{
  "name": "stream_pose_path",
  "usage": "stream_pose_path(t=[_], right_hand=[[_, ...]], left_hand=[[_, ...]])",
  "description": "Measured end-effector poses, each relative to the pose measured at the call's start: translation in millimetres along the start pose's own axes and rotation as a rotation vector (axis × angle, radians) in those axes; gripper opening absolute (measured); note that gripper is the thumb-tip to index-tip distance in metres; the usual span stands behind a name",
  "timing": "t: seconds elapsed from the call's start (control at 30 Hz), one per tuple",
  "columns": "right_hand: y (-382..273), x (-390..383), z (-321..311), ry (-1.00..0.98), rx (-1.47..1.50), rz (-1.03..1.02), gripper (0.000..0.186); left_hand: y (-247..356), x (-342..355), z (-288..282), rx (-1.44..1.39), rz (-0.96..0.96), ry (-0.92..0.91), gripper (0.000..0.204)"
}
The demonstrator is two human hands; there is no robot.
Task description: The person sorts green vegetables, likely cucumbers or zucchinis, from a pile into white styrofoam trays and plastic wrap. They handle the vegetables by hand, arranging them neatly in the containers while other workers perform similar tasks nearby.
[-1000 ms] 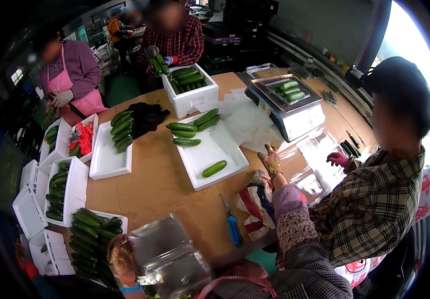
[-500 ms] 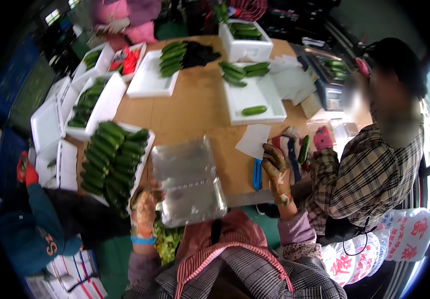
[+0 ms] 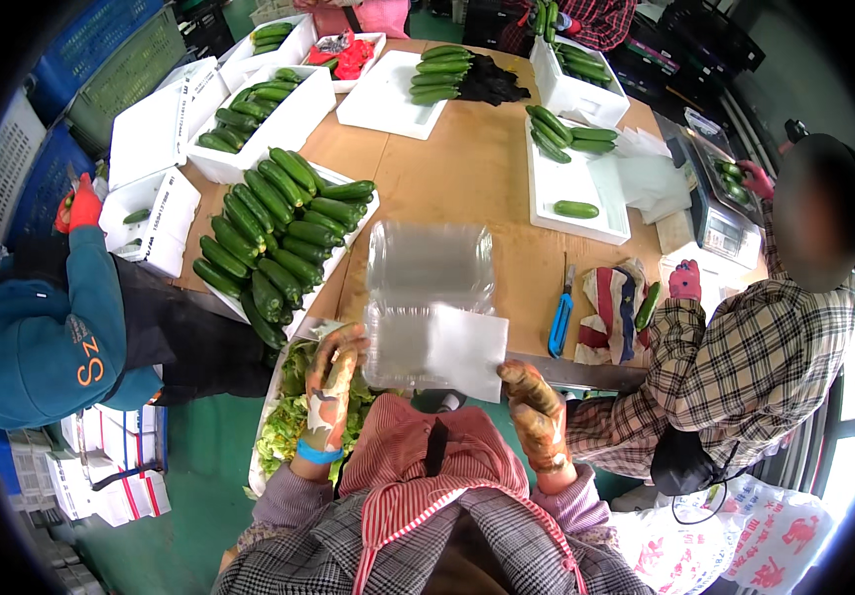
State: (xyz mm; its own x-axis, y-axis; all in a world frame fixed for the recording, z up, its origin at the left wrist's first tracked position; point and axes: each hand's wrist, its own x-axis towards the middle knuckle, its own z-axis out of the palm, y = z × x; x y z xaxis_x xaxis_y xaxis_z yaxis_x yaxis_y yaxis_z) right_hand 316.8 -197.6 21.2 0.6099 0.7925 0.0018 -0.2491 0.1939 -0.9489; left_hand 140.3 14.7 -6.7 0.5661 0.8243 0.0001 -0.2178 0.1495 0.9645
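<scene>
An open clear plastic clamshell container (image 3: 398,268) lies at the near edge of the cardboard-covered table. My gloved left hand (image 3: 333,382) is at its lower left corner, fingers loosely bent and apart. My gloved right hand (image 3: 537,421) pinches a small white sheet (image 3: 469,357), which overlaps the container's lower right half. To the left, a white foam tray (image 3: 363,233) is heaped with cucumbers (image 3: 289,238). A blue-handled tool (image 3: 559,322) and a striped cloth (image 3: 601,312) lie to the right.
More foam boxes (image 3: 261,132) and trays (image 3: 574,218) hold cucumbers. A scale (image 3: 715,223) stands at right. A co-worker in plaid (image 3: 735,357) is close on my right, another in teal (image 3: 65,337) on my left. Leafy scraps (image 3: 289,436) sit below the table edge.
The container, held low in my left hand a second ago, is now laid open at the table edge. My right hand has moved down toward it with the white sheet.
</scene>
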Motion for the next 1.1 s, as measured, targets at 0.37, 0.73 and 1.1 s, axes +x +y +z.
stream_pose_path(t=[0.37,0.73,1.1], right_hand=[[65,34,-6,0.04,-1.269,-0.238,0.037],[35,39,-1,0.082,-1.572,-0.252,0.036],[63,73,-28,-0.3,-1.687,-0.38,0.042]], left_hand=[[-35,9,18,1.122,0.62,-0.386,0.033],[-76,14,38,1.266,0.656,-0.644,0.039],[-88,13,34,1.272,0.503,-0.72,0.043]])
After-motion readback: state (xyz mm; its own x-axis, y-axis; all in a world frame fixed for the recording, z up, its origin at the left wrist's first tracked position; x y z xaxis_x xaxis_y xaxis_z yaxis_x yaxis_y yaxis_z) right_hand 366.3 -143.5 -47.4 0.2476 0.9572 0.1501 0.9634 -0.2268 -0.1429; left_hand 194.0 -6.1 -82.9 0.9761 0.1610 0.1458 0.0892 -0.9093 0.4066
